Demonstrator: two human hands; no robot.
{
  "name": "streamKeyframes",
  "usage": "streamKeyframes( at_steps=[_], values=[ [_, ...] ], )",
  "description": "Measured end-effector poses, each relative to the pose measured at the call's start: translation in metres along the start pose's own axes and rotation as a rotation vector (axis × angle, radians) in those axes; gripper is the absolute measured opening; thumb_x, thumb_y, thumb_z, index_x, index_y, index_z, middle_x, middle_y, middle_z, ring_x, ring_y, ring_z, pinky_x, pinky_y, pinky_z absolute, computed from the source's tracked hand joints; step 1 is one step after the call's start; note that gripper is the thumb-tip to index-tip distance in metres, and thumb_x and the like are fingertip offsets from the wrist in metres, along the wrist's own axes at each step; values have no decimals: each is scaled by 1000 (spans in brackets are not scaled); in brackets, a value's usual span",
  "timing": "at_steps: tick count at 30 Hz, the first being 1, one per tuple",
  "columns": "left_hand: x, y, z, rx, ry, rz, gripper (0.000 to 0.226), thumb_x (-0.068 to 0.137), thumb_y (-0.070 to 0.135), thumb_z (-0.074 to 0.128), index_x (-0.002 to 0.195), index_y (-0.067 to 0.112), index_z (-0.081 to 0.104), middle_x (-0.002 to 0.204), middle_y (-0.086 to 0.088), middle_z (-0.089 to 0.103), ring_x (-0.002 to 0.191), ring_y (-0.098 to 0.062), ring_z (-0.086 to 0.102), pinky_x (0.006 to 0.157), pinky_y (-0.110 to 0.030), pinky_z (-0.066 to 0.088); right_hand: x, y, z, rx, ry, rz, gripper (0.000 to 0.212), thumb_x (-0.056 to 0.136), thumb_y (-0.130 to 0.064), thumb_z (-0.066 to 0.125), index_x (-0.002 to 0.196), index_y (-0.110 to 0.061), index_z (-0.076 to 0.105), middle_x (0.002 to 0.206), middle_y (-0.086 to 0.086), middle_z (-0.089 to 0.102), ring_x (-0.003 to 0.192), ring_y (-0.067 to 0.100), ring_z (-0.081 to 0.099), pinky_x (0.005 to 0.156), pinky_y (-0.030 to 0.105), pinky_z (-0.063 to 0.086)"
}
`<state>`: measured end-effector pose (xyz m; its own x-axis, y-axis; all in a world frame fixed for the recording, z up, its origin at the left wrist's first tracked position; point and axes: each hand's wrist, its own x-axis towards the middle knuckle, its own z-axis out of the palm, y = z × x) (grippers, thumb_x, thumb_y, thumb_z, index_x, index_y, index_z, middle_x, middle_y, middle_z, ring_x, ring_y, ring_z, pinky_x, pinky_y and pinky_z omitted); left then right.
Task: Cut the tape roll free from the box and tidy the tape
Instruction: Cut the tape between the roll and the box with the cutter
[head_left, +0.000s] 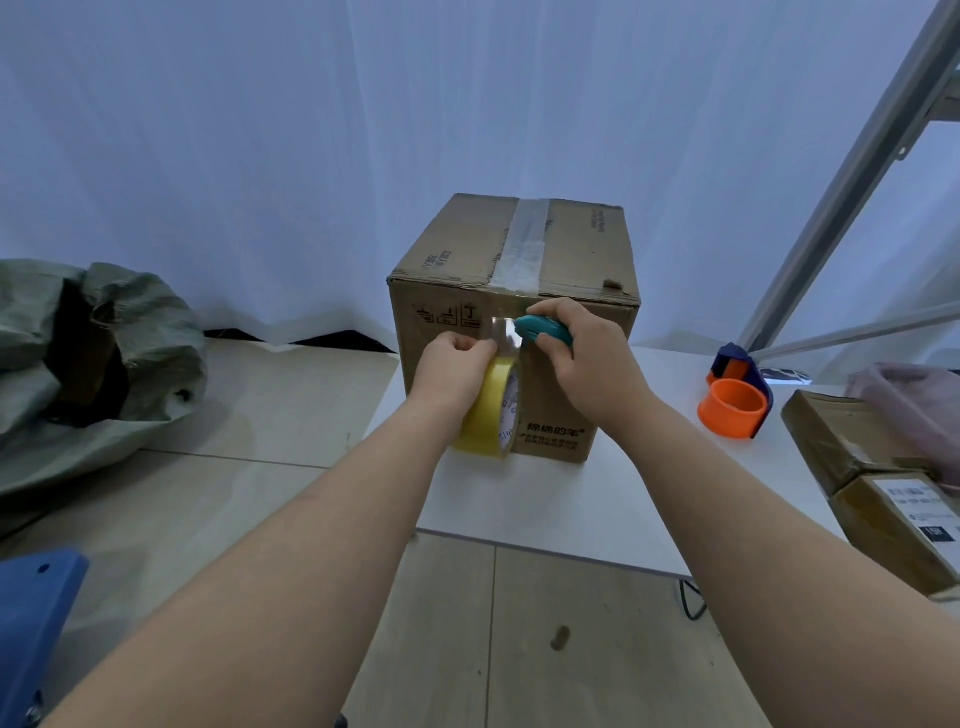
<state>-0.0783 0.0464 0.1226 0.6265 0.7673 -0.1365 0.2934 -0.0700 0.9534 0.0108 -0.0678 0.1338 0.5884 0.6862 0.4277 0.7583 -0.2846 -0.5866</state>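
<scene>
A brown cardboard box (566, 260) stands on the white table (597, 499), its top seam sealed with clear tape. My left hand (452, 374) grips a yellow tape roll (491, 415) held against the box's front face. A clear strip of tape (504, 330) runs from the roll up the front of the box. My right hand (587, 358) holds a small teal cutter (543, 328), whose tip touches that strip just above the roll.
An orange and blue tape dispenser (735, 400) sits on the table to the right. Cardboard parcels (883, 467) lie at the right edge. A grey-green sack (93, 358) sits on the floor at left, a blue object (31, 623) at lower left, a metal frame (852, 176) at right.
</scene>
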Motion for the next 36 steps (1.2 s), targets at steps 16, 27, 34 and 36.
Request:
streamKeyframes(
  at_steps=[16, 27, 34, 36],
  values=[
    [2, -4, 12, 58, 71, 44, 17, 91, 32, 54, 96, 16, 55, 82, 2, 56, 76, -15, 52, 59, -27, 36, 4, -2, -1, -8, -57, 31, 13, 89, -19, 62, 98, -14, 54, 89, -4, 57, 76, 8, 52, 67, 18, 42],
    [-6, -2, -4, -137, -123, -183, 28, 84, 37, 60, 110, 26, 60, 109, -7, 59, 102, -30, 54, 87, -42, 45, 10, 3, -2, 3, -26, 3, 19, 92, -20, 56, 111, -15, 58, 94, -5, 59, 84, 12, 53, 67, 8, 35],
    [-5, -8, 7, -116, -41, -155, 23, 86, 33, 61, 101, 17, 58, 84, 0, 56, 77, -18, 52, 76, -34, 40, 10, 2, 3, -6, 7, 1, 20, 92, -20, 56, 110, -12, 59, 91, -3, 59, 81, 12, 54, 66, 12, 40],
    [-6, -13, 9, -104, -29, -127, 20, 86, 33, 62, 97, 17, 57, 88, -3, 59, 77, -18, 52, 77, -34, 42, 11, 1, 5, 15, 14, 20, 20, 92, -20, 56, 111, -11, 59, 92, -3, 59, 82, 13, 55, 70, 19, 44]
  ],
)
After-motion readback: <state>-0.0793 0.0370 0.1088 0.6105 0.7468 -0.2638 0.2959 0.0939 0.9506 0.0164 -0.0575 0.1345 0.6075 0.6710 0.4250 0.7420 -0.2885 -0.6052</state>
